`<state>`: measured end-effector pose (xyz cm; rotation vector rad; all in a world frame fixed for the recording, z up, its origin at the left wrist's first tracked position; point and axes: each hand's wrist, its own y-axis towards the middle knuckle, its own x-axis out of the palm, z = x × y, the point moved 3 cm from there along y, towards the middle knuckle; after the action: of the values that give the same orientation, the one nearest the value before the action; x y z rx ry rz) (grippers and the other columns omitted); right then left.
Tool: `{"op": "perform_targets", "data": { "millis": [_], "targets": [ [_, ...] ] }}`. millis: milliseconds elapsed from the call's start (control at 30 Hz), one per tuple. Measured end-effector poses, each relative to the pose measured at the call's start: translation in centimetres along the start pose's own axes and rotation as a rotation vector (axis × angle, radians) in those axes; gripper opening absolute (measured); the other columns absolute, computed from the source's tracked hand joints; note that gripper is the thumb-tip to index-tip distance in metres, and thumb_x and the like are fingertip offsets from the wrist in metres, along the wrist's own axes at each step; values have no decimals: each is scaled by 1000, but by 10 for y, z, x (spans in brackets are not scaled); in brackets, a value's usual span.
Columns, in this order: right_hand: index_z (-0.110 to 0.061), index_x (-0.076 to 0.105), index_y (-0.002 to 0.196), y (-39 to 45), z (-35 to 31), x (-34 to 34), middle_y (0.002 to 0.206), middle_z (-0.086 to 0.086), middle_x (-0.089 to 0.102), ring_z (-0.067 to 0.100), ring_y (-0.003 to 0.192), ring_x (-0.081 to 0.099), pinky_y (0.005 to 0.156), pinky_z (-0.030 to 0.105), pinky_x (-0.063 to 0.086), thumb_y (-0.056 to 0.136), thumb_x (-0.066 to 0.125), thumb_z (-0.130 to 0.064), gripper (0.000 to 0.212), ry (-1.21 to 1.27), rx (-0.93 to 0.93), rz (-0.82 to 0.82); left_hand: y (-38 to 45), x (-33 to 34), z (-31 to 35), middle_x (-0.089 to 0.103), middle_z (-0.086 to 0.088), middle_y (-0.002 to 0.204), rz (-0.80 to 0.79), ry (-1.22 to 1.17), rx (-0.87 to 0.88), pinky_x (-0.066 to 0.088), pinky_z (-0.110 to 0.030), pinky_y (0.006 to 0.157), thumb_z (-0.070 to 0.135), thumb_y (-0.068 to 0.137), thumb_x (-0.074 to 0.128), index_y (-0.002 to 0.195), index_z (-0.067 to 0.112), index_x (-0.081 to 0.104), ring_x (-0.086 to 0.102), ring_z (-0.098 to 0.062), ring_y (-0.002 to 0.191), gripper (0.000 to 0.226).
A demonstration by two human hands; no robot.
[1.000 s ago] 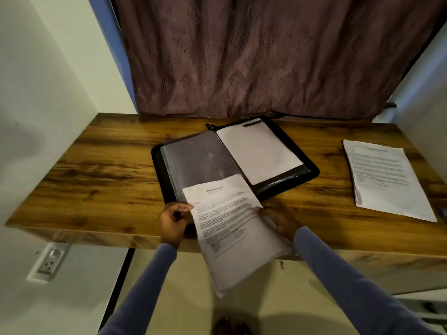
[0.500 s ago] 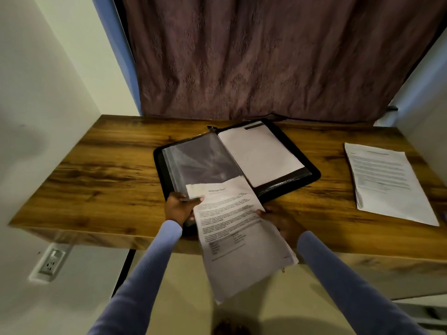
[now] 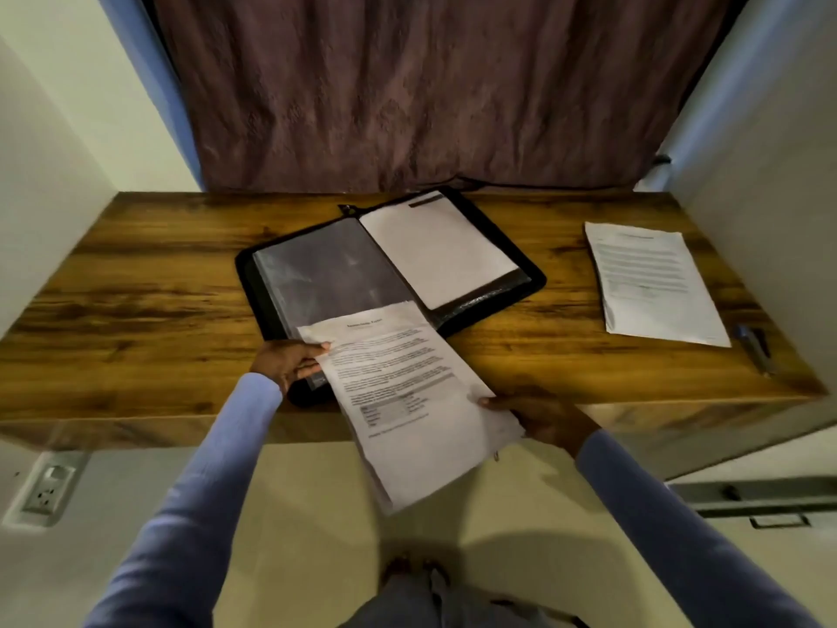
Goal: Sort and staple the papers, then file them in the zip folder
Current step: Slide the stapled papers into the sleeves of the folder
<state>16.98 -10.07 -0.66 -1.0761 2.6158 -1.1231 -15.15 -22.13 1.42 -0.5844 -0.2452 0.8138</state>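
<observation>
A black zip folder lies open on the wooden table, with clear plastic sleeves on its left half and a white sheet on its right. Both hands hold a printed set of papers, tilted, with the top edge over the near end of the sleeves and the lower half hanging past the table's front edge. My left hand pinches its upper left edge. My right hand grips its right edge, thumb on top. I cannot tell whether the top edge is inside a sleeve.
A second pile of printed papers lies at the table's right side, with a small bluish object beside its near corner. A dark curtain hangs behind the table. Walls close in on both sides; a wall socket sits low left.
My left hand has moved up the papers' left edge towards the top corner at the sleeve. The papers and my right hand have hardly shifted. The view has tilted slightly.
</observation>
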Motion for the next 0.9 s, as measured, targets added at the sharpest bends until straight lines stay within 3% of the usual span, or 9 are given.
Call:
{"op": "perform_targets", "data": {
  "millis": [133, 300, 400, 500, 567, 633, 733, 900],
  "targets": [
    [-5, 56, 119, -10, 38, 6, 118, 16, 62, 32, 111, 57, 93, 48, 48, 69, 73, -11, 54, 325, 55, 116, 2, -1, -5, 60, -20, 117, 23, -26, -7, 49, -35, 81, -7, 80, 64, 94, 1, 59, 60, -24, 93, 17],
    [-9, 53, 109, -23, 76, 49, 100, 16, 64, 34, 108, 58, 83, 54, 51, 73, 69, -8, 39, 565, 69, 35, -2, -1, -7, 59, -20, 119, 36, -36, -9, 48, -36, 83, -7, 80, 64, 85, 1, 58, 60, -26, 99, 12],
    [-10, 52, 113, -25, 87, 71, 102, 18, 66, 37, 107, 60, 80, 55, 53, 70, 77, -8, 49, 729, 15, 15, -4, -1, -6, 59, -20, 120, 18, -25, -6, 48, -36, 85, -8, 82, 62, 77, 5, 55, 63, -24, 91, 16],
    [-8, 52, 114, -29, 90, 86, 104, 18, 68, 34, 97, 66, 71, 47, 57, 69, 78, -6, 52, 663, -34, -27, -6, -2, -5, 59, -20, 119, -3, 2, -8, 48, -35, 86, -8, 82, 62, 83, 3, 57, 61, -18, 75, 12],
    [-7, 50, 117, -29, 90, 89, 112, 19, 64, 35, 102, 63, 76, 49, 56, 75, 71, -2, 48, 552, -94, -5, -11, -3, -4, 59, -20, 115, 3, 41, -22, 48, -36, 86, -4, 82, 64, 90, 1, 58, 63, -27, 92, 11],
    [-7, 51, 112, -27, 89, 88, 110, 16, 65, 34, 101, 64, 80, 49, 55, 78, 67, 0, 38, 503, -126, 57, -17, -4, -4, 61, -21, 114, 10, 61, -36, 49, -36, 81, 0, 81, 67, 84, 5, 56, 60, -33, 107, 12],
    [-7, 53, 110, -23, 83, 85, 111, 16, 65, 33, 100, 65, 83, 48, 53, 74, 68, 0, 40, 510, -158, 95, -22, -8, -6, 63, -22, 111, 7, 63, -48, 50, -39, 76, 0, 79, 69, 82, 7, 55, 61, -35, 105, 16],
    [-7, 47, 121, -8, 62, 89, 120, 18, 60, 34, 106, 61, 80, 46, 54, 78, 65, 4, 48, 459, -184, 151, -24, -9, -8, 63, -22, 111, -8, 42, -44, 52, -40, 78, 0, 79, 70, 111, -1, 56, 63, -34, 101, 35]
  ]
}}
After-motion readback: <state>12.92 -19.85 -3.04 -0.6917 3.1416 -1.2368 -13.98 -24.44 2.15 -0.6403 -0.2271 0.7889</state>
